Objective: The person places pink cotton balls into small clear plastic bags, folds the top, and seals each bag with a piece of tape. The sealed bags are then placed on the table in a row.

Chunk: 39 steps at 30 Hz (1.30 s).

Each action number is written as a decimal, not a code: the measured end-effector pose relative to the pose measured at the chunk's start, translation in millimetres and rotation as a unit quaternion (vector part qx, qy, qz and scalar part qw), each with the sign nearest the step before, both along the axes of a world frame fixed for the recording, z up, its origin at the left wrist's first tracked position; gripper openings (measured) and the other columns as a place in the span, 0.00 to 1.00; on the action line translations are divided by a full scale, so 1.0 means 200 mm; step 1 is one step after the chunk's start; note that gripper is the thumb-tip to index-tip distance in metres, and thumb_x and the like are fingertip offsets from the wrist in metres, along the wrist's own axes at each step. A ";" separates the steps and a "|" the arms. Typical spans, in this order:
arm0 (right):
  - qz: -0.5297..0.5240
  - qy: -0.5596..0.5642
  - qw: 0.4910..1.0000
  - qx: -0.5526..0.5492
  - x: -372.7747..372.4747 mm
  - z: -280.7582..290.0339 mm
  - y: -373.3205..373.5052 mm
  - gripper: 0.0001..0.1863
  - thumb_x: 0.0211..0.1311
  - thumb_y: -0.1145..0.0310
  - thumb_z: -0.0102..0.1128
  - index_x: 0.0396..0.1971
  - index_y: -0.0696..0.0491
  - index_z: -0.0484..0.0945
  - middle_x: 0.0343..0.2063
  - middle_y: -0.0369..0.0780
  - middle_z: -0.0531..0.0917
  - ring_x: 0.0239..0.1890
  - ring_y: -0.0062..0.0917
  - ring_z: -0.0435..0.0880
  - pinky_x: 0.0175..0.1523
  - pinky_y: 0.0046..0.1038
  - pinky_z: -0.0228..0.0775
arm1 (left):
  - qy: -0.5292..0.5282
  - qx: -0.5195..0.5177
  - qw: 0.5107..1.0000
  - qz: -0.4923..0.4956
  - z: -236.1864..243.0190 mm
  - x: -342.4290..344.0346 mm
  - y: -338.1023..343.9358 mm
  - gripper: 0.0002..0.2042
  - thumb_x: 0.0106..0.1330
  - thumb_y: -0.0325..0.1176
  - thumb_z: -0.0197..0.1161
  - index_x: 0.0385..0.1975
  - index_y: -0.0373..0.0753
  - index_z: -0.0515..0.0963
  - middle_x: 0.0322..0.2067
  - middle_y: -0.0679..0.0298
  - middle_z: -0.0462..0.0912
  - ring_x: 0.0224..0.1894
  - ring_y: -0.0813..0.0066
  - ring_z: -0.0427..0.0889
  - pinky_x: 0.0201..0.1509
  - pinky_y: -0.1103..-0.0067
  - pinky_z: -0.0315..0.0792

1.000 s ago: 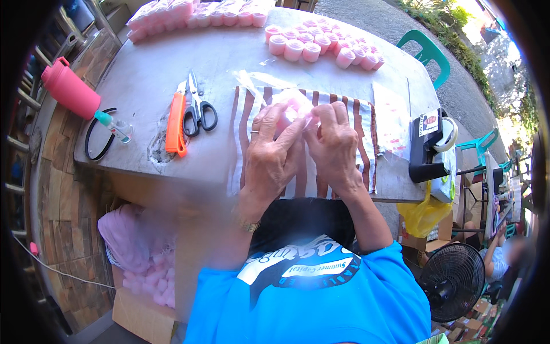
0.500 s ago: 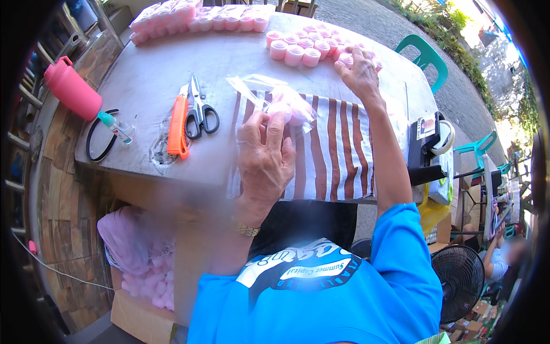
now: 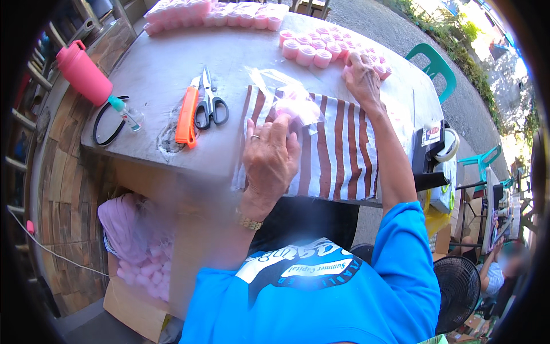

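On a brown-and-white striped cloth [image 3: 341, 157] lies a clear plastic bag [image 3: 312, 114] with pink rolls [image 3: 291, 103] inside. My left hand [image 3: 268, 157] is over the cloth, its fingers stretched and apart, index fingertip touching the bag. The bag's flap stands up at its far left. Farther off to the right, my right hand [image 3: 365, 83] is closed around a pink roll [image 3: 346, 73], its fingers hiding part of it. This is at the near edge of a cluster of upright pink rolls [image 3: 305, 54].
Scissors [image 3: 211, 109] and an orange cutter [image 3: 187, 117] lie left of the cloth. Beyond them are a small bottle [image 3: 129, 116], a black band and a pink tumbler [image 3: 84, 71]. Packed pink rolls [image 3: 246, 16] line the far edge. A tape dispenser [image 3: 431, 152] stands right.
The view has shifted a little, moving the table's things rightward in the picture. My right hand has drawn slightly nearer with a pink roll in its fingers. My left hand stays by the bag.
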State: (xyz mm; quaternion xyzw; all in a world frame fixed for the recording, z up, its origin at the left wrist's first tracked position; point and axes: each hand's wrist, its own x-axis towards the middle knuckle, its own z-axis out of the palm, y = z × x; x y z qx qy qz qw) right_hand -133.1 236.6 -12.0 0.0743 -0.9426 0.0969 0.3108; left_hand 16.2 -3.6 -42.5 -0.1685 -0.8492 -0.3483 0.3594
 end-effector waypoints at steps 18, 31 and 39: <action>0.231 -0.013 0.965 -0.127 0.77 -0.06 -0.41 0.19 0.51 0.80 0.69 0.44 0.53 0.77 0.52 0.46 0.74 0.53 0.41 0.79 0.54 0.40 0.76 | -0.009 0.046 0.999 -0.011 -0.03 0.00 0.00 0.09 0.63 0.24 0.61 0.42 0.38 0.74 0.24 0.61 0.76 0.30 0.59 0.81 0.65 0.52 0.66; 0.234 0.011 0.966 -0.110 0.66 -0.05 -0.50 0.15 0.51 0.69 0.71 0.40 0.48 0.80 0.47 0.40 0.80 0.53 0.36 0.78 0.55 0.40 0.70 | -0.040 -0.027 0.999 0.013 -0.04 0.01 -0.04 0.04 0.64 0.27 0.57 0.33 0.35 0.75 0.32 0.54 0.75 0.42 0.54 0.77 0.71 0.49 0.56; 0.210 0.067 0.974 -0.056 0.63 -0.04 -0.57 0.12 0.48 0.68 0.71 0.33 0.48 0.79 0.36 0.35 0.77 0.45 0.31 0.76 0.50 0.38 0.59 | -0.056 -0.020 0.998 -0.016 -0.02 0.04 -0.09 0.04 0.64 0.28 0.59 0.31 0.35 0.76 0.31 0.56 0.75 0.41 0.55 0.77 0.71 0.49 0.55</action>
